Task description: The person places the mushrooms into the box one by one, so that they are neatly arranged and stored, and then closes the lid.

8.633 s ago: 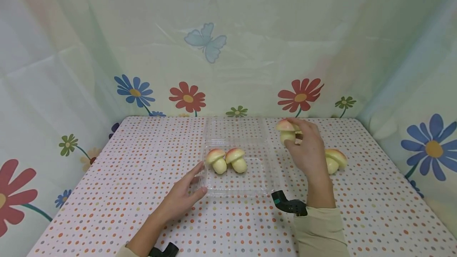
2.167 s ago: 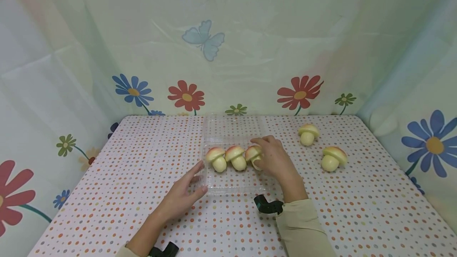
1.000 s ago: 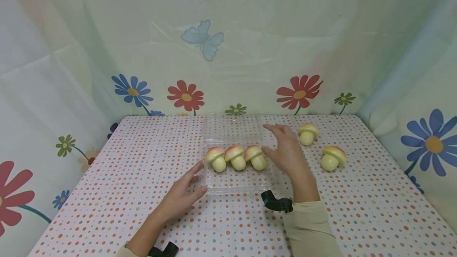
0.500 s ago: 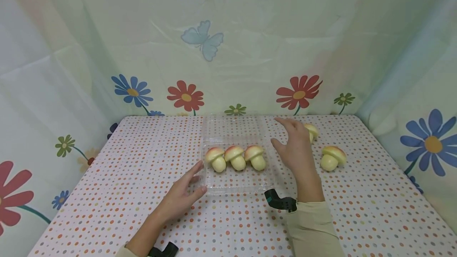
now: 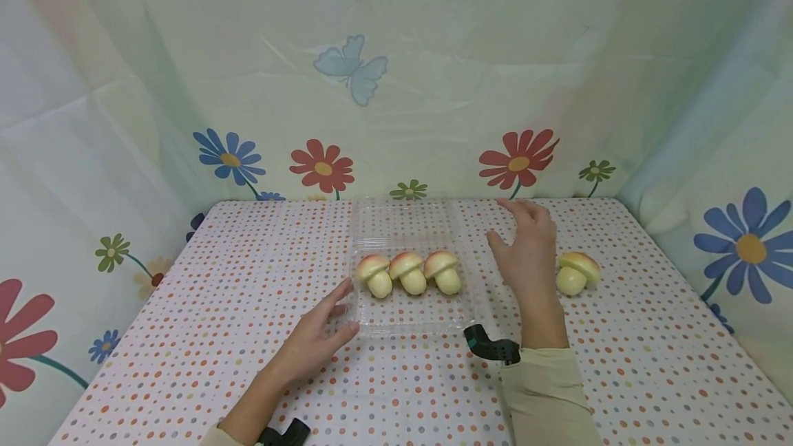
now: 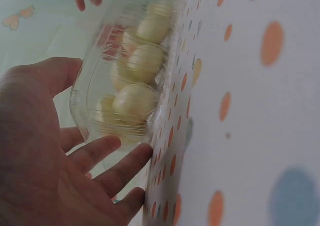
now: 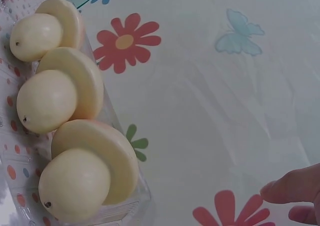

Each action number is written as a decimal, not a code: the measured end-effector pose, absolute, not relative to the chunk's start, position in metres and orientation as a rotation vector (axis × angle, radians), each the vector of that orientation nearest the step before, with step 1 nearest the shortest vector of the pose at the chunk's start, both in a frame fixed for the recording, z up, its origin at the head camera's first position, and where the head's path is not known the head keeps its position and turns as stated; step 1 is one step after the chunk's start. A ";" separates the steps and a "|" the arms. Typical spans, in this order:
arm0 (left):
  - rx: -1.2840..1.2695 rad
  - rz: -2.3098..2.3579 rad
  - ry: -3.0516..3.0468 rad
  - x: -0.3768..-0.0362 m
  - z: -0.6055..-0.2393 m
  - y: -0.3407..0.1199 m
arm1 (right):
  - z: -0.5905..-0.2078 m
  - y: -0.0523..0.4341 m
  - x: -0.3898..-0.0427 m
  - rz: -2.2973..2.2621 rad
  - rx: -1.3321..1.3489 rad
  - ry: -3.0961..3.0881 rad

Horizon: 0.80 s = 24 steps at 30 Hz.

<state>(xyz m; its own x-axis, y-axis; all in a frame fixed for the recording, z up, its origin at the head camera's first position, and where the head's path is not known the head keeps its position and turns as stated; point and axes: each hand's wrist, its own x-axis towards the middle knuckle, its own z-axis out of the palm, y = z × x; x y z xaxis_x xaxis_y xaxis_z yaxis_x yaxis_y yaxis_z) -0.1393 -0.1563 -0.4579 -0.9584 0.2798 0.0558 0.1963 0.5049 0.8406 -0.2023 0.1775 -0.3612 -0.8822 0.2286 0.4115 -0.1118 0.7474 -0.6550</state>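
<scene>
Head view: the left hand [image 5: 322,336] is resting open, fingertips steadying the near-left corner of the clear tray [image 5: 409,319], where three mushrooms [image 5: 409,272] are lying in a row. Beyond, the right hand [image 5: 526,253] is hovering open and empty; a loose mushroom [image 5: 576,274] lies just right of it. The light tray could be skidding if nudged. A second ago this hand was nearer the tray; the far mushroom is now hidden.
</scene>
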 end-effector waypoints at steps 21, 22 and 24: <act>0.417 1.456 2.647 -0.139 -0.459 -0.157 | -0.361 0.194 -0.201 1.069 -0.408 -2.224; 0.420 1.457 2.647 -0.139 -0.459 -0.157 | -0.362 0.196 -0.201 1.070 -0.426 -2.234; 0.425 1.457 2.649 -0.139 -0.458 -0.157 | -0.363 0.200 -0.202 1.073 -0.460 -2.260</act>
